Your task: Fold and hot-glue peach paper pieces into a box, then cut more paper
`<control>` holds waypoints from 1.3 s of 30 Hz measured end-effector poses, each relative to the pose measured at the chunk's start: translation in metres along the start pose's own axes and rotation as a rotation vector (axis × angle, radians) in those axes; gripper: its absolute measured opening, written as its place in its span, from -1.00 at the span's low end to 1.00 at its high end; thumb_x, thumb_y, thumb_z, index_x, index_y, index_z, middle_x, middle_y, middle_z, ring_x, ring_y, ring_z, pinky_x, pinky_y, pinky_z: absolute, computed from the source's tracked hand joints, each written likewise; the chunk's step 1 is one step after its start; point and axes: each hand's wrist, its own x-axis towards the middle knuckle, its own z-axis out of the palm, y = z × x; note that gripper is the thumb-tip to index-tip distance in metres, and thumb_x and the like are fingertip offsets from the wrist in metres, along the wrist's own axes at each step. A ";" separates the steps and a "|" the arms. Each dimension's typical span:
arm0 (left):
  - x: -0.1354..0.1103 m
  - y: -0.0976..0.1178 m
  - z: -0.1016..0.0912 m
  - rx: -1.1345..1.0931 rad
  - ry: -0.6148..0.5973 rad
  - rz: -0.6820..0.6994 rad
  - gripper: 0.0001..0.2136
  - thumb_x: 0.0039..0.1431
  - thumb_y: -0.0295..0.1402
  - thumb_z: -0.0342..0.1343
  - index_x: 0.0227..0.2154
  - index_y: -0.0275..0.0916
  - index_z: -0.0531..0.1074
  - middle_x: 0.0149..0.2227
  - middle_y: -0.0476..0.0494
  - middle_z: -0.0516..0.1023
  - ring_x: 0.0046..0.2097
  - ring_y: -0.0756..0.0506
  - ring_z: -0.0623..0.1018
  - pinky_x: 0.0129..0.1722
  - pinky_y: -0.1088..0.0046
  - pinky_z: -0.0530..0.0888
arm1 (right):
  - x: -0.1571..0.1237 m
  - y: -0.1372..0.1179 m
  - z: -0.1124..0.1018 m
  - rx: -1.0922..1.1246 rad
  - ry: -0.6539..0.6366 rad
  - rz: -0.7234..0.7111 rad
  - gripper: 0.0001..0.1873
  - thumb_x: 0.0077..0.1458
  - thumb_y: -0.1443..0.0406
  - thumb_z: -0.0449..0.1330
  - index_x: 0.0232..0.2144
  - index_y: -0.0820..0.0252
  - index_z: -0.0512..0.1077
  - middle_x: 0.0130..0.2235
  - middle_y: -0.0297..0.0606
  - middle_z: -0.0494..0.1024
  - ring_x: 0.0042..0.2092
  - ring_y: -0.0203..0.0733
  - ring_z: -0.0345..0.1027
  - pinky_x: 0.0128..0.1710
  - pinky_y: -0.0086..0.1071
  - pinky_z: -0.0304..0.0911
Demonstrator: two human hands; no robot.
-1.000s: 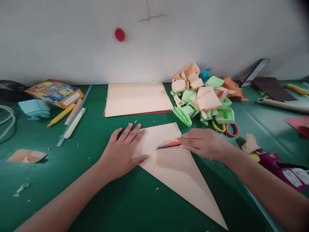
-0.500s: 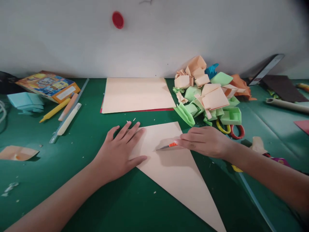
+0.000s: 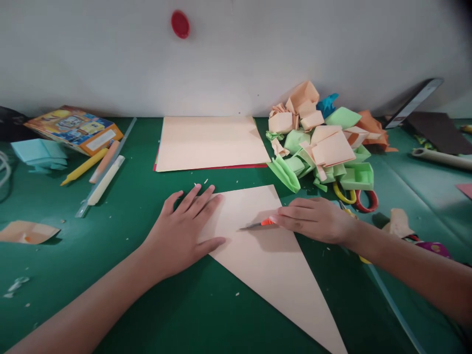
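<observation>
A folded cream sheet of paper [image 3: 273,265] lies at a slant on the green table, its lower point running off the bottom of the view. Fingers spread, my left hand [image 3: 188,231] rests flat on the sheet's left corner. My right hand [image 3: 313,219] is closed round an orange craft knife [image 3: 266,222], most of its handle hidden by my fingers. The thin grey blade points left, and its tip is at or just above the paper, to the right of my left thumb.
Behind lies a stack of coloured paper [image 3: 214,145]. To its right is a heap of crumpled and folded paper [image 3: 332,147], with scissors [image 3: 365,200] by it. At left are a colourful box [image 3: 75,128], a yellow pen [image 3: 83,167] and a clear ruler [image 3: 81,209].
My right hand and the knife have shifted very slightly to the right. My left hand and the sheet stay in place.
</observation>
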 end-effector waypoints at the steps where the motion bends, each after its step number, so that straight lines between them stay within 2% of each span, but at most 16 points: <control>1: 0.000 0.000 0.000 0.001 -0.003 -0.002 -0.23 0.38 0.23 -0.32 0.46 -0.15 0.05 0.51 -0.11 -0.03 0.50 -0.37 0.06 0.37 -0.12 0.00 | -0.001 0.000 0.001 0.006 -0.003 0.001 -0.44 0.32 0.48 0.18 0.32 0.27 0.24 -0.06 -0.17 0.64 -0.10 -0.16 0.45 -0.29 -0.36 0.41; 6: -0.001 -0.001 0.001 -0.009 -0.015 -0.012 -0.23 0.37 0.24 -0.31 0.47 -0.11 0.02 0.52 -0.09 -0.04 0.51 -0.36 0.04 0.38 -0.12 -0.01 | -0.003 0.003 0.003 0.049 -0.024 0.006 -0.40 0.33 0.48 0.17 0.36 0.29 0.19 -0.03 -0.13 0.63 -0.09 -0.13 0.44 -0.21 -0.32 0.45; 11: -0.001 0.000 0.001 -0.031 -0.008 -0.014 -0.23 0.36 0.24 -0.23 0.47 -0.09 0.01 0.51 -0.11 0.01 0.50 -0.38 0.06 0.39 -0.14 0.01 | -0.007 0.003 0.006 0.082 -0.029 0.027 -0.39 0.37 0.48 0.11 0.40 0.19 0.14 0.00 -0.16 0.62 -0.05 -0.16 0.45 -0.16 -0.34 0.47; 21: -0.001 0.000 0.001 -0.029 -0.007 -0.011 -0.24 0.37 0.23 -0.24 0.47 -0.09 0.01 0.52 -0.11 -0.02 0.50 -0.38 0.05 0.39 -0.12 0.00 | -0.003 0.002 0.001 0.091 -0.007 0.027 -0.51 0.40 0.45 0.10 0.32 0.24 0.22 -0.07 -0.16 0.65 -0.09 -0.16 0.47 -0.16 -0.32 0.50; 27: 0.000 0.001 -0.001 -0.016 -0.017 -0.009 -0.22 0.37 0.25 -0.30 0.46 -0.14 0.05 0.52 -0.13 -0.01 0.50 -0.37 0.05 0.38 -0.14 0.01 | -0.007 0.004 0.001 0.089 -0.029 0.039 -0.43 0.40 0.48 0.08 0.38 0.19 0.14 -0.02 -0.17 0.65 -0.07 -0.17 0.50 -0.12 -0.34 0.50; 33: 0.000 0.002 -0.002 -0.020 -0.035 -0.026 -0.22 0.36 0.25 -0.26 0.47 -0.09 0.01 0.52 -0.13 0.00 0.51 -0.38 0.04 0.41 -0.14 -0.02 | -0.008 0.005 0.000 0.085 -0.027 0.024 -0.35 0.36 0.52 0.10 0.42 0.25 0.08 -0.01 -0.13 0.65 -0.06 -0.13 0.50 -0.15 -0.32 0.50; 39: 0.000 0.001 -0.001 -0.018 -0.019 -0.014 -0.23 0.36 0.24 -0.23 0.47 -0.09 0.03 0.52 -0.13 0.00 0.50 -0.38 0.06 0.40 -0.12 0.00 | -0.007 0.005 -0.001 0.088 -0.016 0.025 -0.39 0.38 0.50 0.09 0.40 0.25 0.13 -0.02 -0.13 0.66 -0.08 -0.14 0.50 -0.15 -0.31 0.51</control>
